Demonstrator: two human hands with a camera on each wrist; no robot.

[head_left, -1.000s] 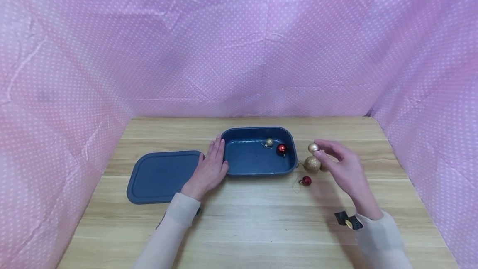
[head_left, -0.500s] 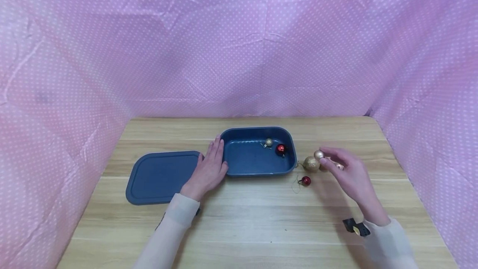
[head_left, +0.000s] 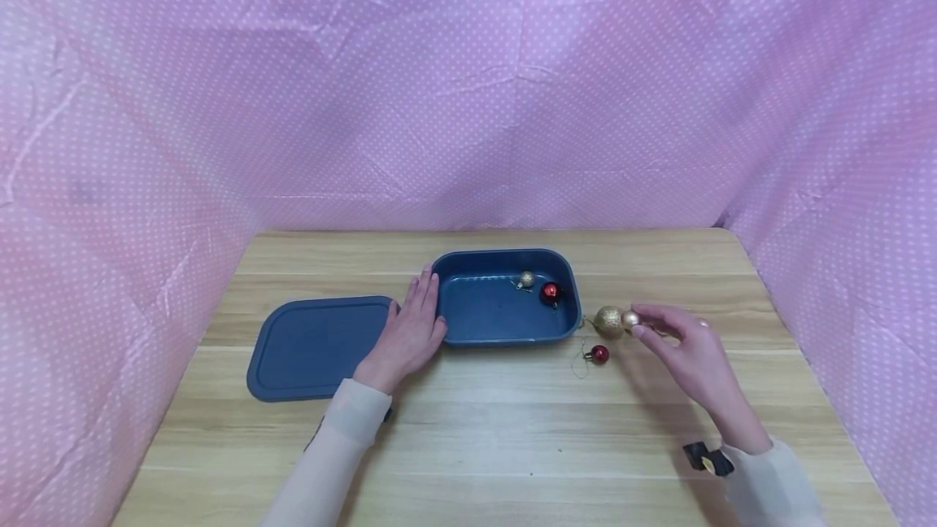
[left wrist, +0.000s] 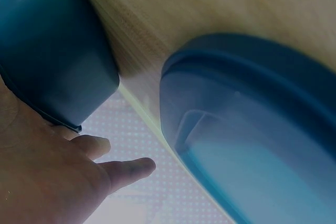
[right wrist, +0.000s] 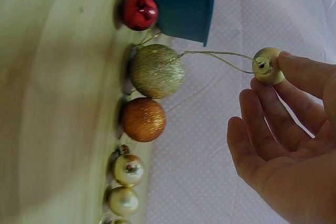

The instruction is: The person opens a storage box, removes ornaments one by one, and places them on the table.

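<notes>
A dark blue container [head_left: 505,324] sits open on the wooden table, with a small gold ball [head_left: 526,278] and a red ball [head_left: 550,292] inside. My left hand [head_left: 420,299] lies flat, its fingers against the container's left end [left wrist: 52,61]. My right hand [head_left: 644,325] pinches a small shiny gold ball [head_left: 629,318] by its cap end [right wrist: 268,65], just right of a glittery gold ball [head_left: 608,320]. In the right wrist view a thin string runs from the held ball toward the glittery ball [right wrist: 157,71].
The blue lid [head_left: 315,346] lies flat left of the container. A red ball [head_left: 599,354] rests on the table near the container's right corner. In the right wrist view, a copper glitter ball [right wrist: 143,119] and two gold balls [right wrist: 128,170] lie in a row. Pink dotted cloth surrounds the table.
My right hand has come down and toward me with the small gold ball, from above the glittery ball to right beside it. The left hand has not moved.
</notes>
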